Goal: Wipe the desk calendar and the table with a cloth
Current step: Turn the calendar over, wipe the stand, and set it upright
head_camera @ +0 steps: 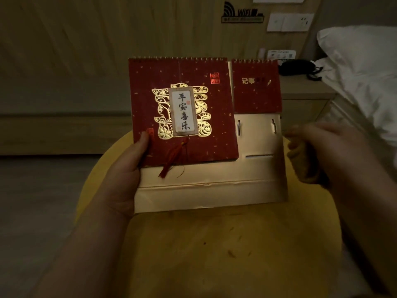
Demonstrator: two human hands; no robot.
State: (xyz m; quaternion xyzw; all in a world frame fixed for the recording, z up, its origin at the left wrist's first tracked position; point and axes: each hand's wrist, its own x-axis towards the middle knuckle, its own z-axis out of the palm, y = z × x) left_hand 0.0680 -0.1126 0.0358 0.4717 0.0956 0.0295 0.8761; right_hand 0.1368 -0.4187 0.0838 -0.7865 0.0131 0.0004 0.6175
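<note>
Standing tilted above the yellow tabletop, calendar: left hand fingers curled pinching its left edge; right hand fingers clutching a cloth beside its right edge.

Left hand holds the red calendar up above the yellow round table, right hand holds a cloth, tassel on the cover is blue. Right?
Not quite: the head view shows the tassel on the calendar is red, not blue. The rest stands: left hand, right hand, cloth, table.

At frame centre the left hand grips a red desk calendar above a round yellow table; the right hand clutches a cloth at its right edge.
</note>
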